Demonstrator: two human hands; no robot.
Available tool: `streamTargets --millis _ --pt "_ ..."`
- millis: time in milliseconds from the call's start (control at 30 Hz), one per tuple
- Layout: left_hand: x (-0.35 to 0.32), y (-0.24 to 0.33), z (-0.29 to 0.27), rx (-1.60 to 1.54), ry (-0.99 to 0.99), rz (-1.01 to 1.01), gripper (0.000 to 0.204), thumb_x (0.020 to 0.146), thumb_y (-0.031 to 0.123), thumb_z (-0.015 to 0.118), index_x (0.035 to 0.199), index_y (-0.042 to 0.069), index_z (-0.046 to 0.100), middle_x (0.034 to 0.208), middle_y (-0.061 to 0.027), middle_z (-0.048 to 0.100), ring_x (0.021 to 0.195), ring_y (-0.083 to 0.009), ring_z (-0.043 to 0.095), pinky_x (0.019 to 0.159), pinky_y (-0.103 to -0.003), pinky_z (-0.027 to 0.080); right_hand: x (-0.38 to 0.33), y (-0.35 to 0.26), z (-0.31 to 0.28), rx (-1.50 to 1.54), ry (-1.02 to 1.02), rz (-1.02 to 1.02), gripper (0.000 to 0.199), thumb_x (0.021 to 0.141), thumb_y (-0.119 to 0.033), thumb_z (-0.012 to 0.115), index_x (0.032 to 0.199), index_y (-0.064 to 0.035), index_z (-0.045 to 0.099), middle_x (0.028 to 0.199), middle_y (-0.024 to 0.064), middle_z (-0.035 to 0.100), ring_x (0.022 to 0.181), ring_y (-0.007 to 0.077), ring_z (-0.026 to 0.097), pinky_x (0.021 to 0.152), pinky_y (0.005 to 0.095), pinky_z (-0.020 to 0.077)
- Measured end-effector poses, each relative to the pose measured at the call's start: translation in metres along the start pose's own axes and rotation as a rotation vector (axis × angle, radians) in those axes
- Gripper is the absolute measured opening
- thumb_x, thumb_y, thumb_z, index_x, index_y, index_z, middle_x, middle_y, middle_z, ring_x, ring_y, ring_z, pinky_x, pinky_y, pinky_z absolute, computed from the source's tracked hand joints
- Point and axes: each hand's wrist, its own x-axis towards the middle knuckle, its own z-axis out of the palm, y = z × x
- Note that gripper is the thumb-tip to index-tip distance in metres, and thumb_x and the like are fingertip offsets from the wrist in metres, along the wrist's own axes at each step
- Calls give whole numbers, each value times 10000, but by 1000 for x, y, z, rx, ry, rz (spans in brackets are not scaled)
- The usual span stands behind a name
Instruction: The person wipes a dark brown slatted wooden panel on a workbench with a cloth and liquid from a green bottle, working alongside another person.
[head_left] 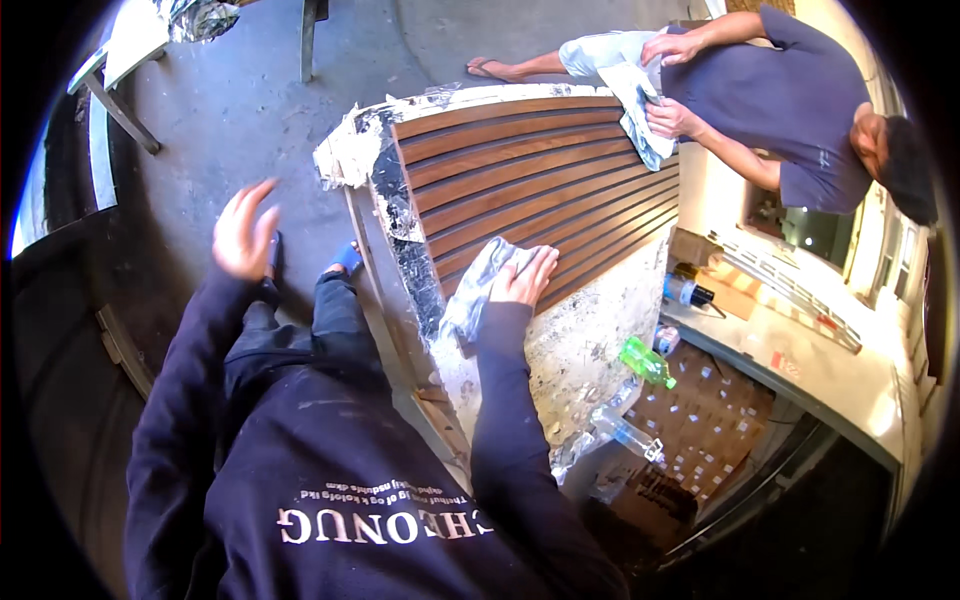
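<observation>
Grey concrete floor, sunlit, carries a slatted wooden panel resting on a paint-crusted worktop

Item 1: crumpled grey cloth, lying on the near lower slats of the panel, one end hanging over the panel's pale, flaking edge

Item 2: my right hand, palm down with fingers spread flat, pressing the cloth against the slats; the grip is open and nothing is closed in it, only the cloth pinned beneath

Item 3: my left hand, raised clear over the floor, fingers loosely spread, grip open and empty, well apart from the panel

Item 4: my dark sleeves and dark sweatshirt, filling the lower frame; blue sandal showing beside the panel's frame

Item 5: another person in a blue shirt at the far end of the panel, both hands on a second pale cloth laid over the top slats

Item 6: green plastic bottle and clear plastic bottle, lying below the worktop's right edge, near flattened cardboard

Item 7: wooden trestle legs at upper left, well away
</observation>
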Motion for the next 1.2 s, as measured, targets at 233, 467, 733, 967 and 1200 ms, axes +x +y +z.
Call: streamTargets --millis 233,467,733,967,1200 --pt "-243 -114 -104 123 -83 -536 250 921 115 503 1132 -3 570 1121 -161 571 1037 -291 556 913 -328 430 -19 -145 18 85 -205 -551 778 760 -257 514 1405 69 224 1461 287 208 1356 445 207 1103 518 185" --pt "-372 -204 -157 338 -106 -753 269 933 222 515 1105 34 599 1086 -154 589 1021 -302 564 892 -355 442 55 -103 25 118 -35 -336 675 764 -107 439 1390 72 263 1459 267 238 1369 423 193 1111 521 185" --pt "-369 -224 -141 350 -93 -811 282 926 257 531 1097 45 606 1069 -150 593 1007 -306 565 886 -356 444 33 -123 19 -13 -130 -289 689 852 -344 498 1400 18 288 1464 242 249 1375 387 209 1090 545 212" --pt "-260 -184 -141 230 -7 -707 272 923 219 543 1102 22 603 1074 -135 596 1019 -271 569 894 -333 438 -3 -144 29 40 -146 -334 888 796 -487 584 1417 33 221 1473 266 201 1369 421 194 1085 556 208" --pt "-268 -202 -153 282 -57 -672 268 893 217 577 1091 39 608 1066 -143 589 995 -285 572 880 -354 450 73 -99 22 -38 -6 5 866 847 -546 512 1392 73 246 1465 272 213 1370 420 185 1098 522 196"
